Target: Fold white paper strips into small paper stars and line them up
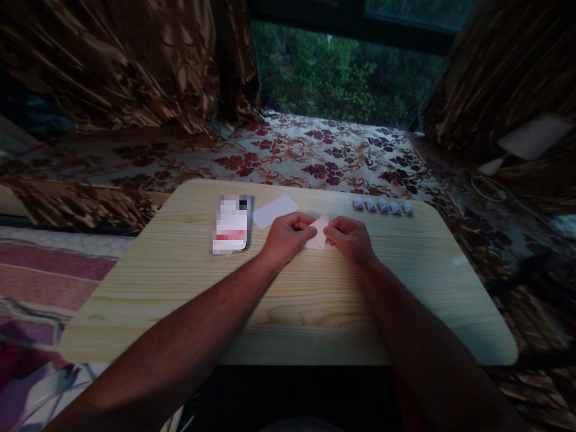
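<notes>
A small folded piece of white paper (318,233) lies on the light wooden table (288,300) near its far middle. My left hand (288,235) pinches the paper's left side with closed fingers. From the other side my right hand (350,239) pinches its right edge, fingers curled. Both forearms reach in from the bottom of the view.
A phone (231,225) lies left of my hands, with a flat white paper slip (275,211) beside it. A row of several small folded paper pieces (383,206) sits at the table's far right. A floral cloth (315,153), curtains and a window lie beyond.
</notes>
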Demonstrator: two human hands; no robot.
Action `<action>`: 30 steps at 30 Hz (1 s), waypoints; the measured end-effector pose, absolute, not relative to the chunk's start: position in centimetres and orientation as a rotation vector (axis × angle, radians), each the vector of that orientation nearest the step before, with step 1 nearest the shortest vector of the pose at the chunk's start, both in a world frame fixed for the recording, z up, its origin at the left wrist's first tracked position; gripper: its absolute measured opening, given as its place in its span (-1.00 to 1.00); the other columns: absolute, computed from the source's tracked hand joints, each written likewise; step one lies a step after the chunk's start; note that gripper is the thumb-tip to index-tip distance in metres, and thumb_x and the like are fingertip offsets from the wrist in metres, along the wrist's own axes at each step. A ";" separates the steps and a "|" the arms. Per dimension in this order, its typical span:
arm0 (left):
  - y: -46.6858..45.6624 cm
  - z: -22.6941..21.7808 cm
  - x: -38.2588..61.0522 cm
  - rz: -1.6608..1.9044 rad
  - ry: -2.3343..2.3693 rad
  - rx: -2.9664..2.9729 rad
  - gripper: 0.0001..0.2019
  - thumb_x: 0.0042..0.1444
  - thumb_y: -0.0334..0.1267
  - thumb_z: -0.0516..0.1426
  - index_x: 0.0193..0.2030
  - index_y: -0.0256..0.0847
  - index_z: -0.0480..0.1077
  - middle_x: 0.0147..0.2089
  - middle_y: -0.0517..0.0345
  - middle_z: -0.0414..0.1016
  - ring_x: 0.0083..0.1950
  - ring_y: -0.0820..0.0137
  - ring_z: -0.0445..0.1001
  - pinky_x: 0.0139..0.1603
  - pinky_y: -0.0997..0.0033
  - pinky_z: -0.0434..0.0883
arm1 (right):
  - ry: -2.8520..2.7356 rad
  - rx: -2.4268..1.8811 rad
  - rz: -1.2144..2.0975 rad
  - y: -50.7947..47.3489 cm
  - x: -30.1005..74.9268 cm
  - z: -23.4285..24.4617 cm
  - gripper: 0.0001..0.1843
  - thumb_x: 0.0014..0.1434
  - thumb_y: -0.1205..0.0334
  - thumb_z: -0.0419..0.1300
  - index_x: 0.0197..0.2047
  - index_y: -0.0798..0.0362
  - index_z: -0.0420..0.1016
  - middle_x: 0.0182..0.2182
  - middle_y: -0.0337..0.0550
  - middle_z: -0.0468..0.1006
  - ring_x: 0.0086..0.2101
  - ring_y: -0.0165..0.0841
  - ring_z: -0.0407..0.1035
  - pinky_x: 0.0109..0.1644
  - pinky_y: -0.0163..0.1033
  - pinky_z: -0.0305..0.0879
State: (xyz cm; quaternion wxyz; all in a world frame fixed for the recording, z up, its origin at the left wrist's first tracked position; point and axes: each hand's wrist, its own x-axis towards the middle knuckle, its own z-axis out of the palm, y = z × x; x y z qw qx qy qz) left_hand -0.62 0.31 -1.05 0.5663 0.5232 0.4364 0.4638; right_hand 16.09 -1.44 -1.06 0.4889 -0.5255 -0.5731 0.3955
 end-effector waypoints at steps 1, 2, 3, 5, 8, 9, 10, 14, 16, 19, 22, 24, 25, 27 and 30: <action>0.3 -1.0 -0.6 1.083 1.022 1.239 -0.76 -0.12 -0.27 0.31 -0.26 -0.30 0.54 -0.46 0.17 0.54 -0.51 0.50 0.39 -0.49 0.53 0.23 | -1.377 -1.269 0.955 -1.4 16.1 -1.1 -0.85 0.00 0.25 0.24 -0.56 0.07 0.43 -0.68 -0.33 0.39 -0.63 -0.49 0.18 -0.54 -0.34 0.03; 0.3 -1.0 -0.6 1.080 1.021 1.246 -0.75 -0.12 -0.27 0.31 -0.25 -0.30 0.55 -0.47 0.18 0.52 -0.52 0.52 0.37 -0.51 0.53 0.21 | -1.372 -1.263 0.950 -1.4 16.2 -1.1 -0.85 -0.01 0.27 0.24 -0.57 0.07 0.43 -0.68 -0.33 0.39 -0.63 -0.49 0.18 -0.54 -0.34 0.04; 0.3 -1.1 -0.6 1.080 1.020 1.251 -0.75 -0.12 -0.28 0.31 -0.25 -0.30 0.54 -0.49 0.20 0.50 -0.54 0.53 0.35 -0.52 0.54 0.19 | -1.373 -1.259 0.945 -1.4 16.2 -1.1 -0.85 -0.02 0.28 0.23 -0.58 0.08 0.42 -0.69 -0.33 0.38 -0.63 -0.49 0.18 -0.54 -0.34 0.04; 0.3 -1.1 -0.6 1.078 1.012 1.257 -0.75 -0.11 -0.28 0.31 -0.25 -0.30 0.54 -0.51 0.23 0.47 -0.56 0.56 0.30 -0.55 0.55 0.15 | -1.387 -1.251 0.931 -1.3 16.2 -1.1 -0.84 -0.02 0.30 0.23 -0.59 0.08 0.42 -0.69 -0.33 0.38 -0.63 -0.50 0.18 -0.54 -0.34 0.04; 0.3 -1.1 -0.5 1.067 0.997 1.264 -0.75 -0.09 -0.27 0.30 -0.23 -0.30 0.54 -0.52 0.24 0.45 -0.58 0.58 0.26 -0.57 0.56 0.11 | -1.378 -1.258 0.942 -1.3 16.3 -1.1 -0.84 -0.02 0.31 0.23 -0.60 0.08 0.42 -0.69 -0.32 0.40 -0.64 -0.50 0.18 -0.54 -0.34 0.05; 0.3 -1.1 -0.5 1.064 0.996 1.265 -0.74 -0.09 -0.26 0.30 -0.22 -0.30 0.54 -0.52 0.24 0.45 -0.59 0.58 0.26 -0.58 0.56 0.10 | -1.364 -1.265 0.955 -1.3 16.2 -1.2 -0.85 -0.02 0.30 0.23 -0.59 0.08 0.43 -0.69 -0.32 0.40 -0.64 -0.50 0.19 -0.54 -0.34 0.06; 0.3 -1.0 -0.5 1.061 0.996 1.265 -0.74 -0.09 -0.27 0.30 -0.22 -0.30 0.53 -0.53 0.25 0.44 -0.59 0.58 0.25 -0.58 0.56 0.10 | -1.345 -1.270 0.968 -1.3 16.2 -1.2 -0.87 -0.02 0.30 0.23 -0.57 0.08 0.44 -0.69 -0.32 0.41 -0.64 -0.49 0.19 -0.55 -0.34 0.06; 0.2 -0.9 -0.5 1.048 0.997 1.276 -0.75 -0.09 -0.28 0.30 -0.23 -0.31 0.54 -0.55 0.26 0.42 -0.61 0.60 0.22 -0.59 0.56 0.09 | -1.272 -1.266 0.972 -1.1 16.2 -1.3 -0.92 -0.05 0.30 0.24 -0.53 0.07 0.44 -0.68 -0.34 0.41 -0.65 -0.49 0.20 -0.56 -0.35 0.07; 0.1 -0.9 -0.4 1.044 0.995 1.285 -0.76 -0.10 -0.28 0.30 -0.24 -0.31 0.54 -0.56 0.28 0.41 -0.62 0.61 0.20 -0.59 0.56 0.08 | -1.269 -1.260 0.960 -1.1 16.2 -1.3 -0.91 -0.07 0.32 0.24 -0.55 0.07 0.42 -0.69 -0.34 0.41 -0.65 -0.49 0.20 -0.56 -0.35 0.07; 0.1 -0.9 -0.4 1.050 0.997 1.291 -0.76 -0.11 -0.28 0.30 -0.26 -0.30 0.54 -0.58 0.29 0.39 -0.63 0.61 0.19 -0.60 0.56 0.07 | -1.280 -1.258 0.956 -1.1 16.3 -1.3 -0.90 -0.07 0.33 0.24 -0.57 0.07 0.41 -0.68 -0.34 0.42 -0.64 -0.50 0.20 -0.55 -0.35 0.08; 0.1 -1.0 -0.3 1.056 0.992 1.299 -0.77 -0.10 -0.29 0.30 -0.25 -0.30 0.54 -0.58 0.29 0.39 -0.62 0.61 0.20 -0.59 0.56 0.08 | -1.271 -1.264 0.955 -1.1 16.2 -1.3 -0.92 -0.06 0.32 0.23 -0.55 0.07 0.43 -0.68 -0.33 0.43 -0.66 -0.51 0.19 -0.56 -0.35 0.07; 0.1 -1.0 -0.4 1.051 0.990 1.308 -0.76 -0.10 -0.29 0.30 -0.24 -0.30 0.54 -0.57 0.29 0.40 -0.62 0.61 0.20 -0.58 0.56 0.08 | -1.254 -1.265 0.943 -1.1 16.1 -1.3 -0.93 -0.05 0.31 0.23 -0.53 0.07 0.45 -0.67 -0.33 0.43 -0.66 -0.51 0.19 -0.57 -0.36 0.07; 0.1 -1.0 -0.4 1.047 0.993 1.311 -0.75 -0.10 -0.29 0.30 -0.23 -0.29 0.54 -0.57 0.29 0.40 -0.62 0.61 0.20 -0.59 0.56 0.08 | -1.247 -1.265 0.935 -1.1 16.1 -1.2 -0.94 -0.05 0.31 0.23 -0.52 0.07 0.45 -0.67 -0.33 0.43 -0.66 -0.51 0.19 -0.57 -0.36 0.07; 0.1 -1.0 -0.3 1.035 0.996 1.315 -0.74 -0.10 -0.29 0.30 -0.22 -0.29 0.54 -0.57 0.29 0.40 -0.62 0.61 0.20 -0.59 0.56 0.07 | -1.235 -1.264 0.923 -1.1 16.1 -1.2 -0.94 -0.06 0.31 0.23 -0.53 0.07 0.45 -0.68 -0.34 0.43 -0.66 -0.50 0.20 -0.57 -0.36 0.07; 0.0 -0.9 -0.3 1.024 0.986 1.317 -0.74 -0.10 -0.29 0.30 -0.21 -0.29 0.54 -0.57 0.30 0.39 -0.62 0.61 0.20 -0.59 0.56 0.07 | -1.217 -1.260 0.926 -1.1 16.1 -1.1 -0.93 -0.07 0.33 0.24 -0.55 0.07 0.44 -0.69 -0.34 0.42 -0.66 -0.51 0.20 -0.57 -0.36 0.07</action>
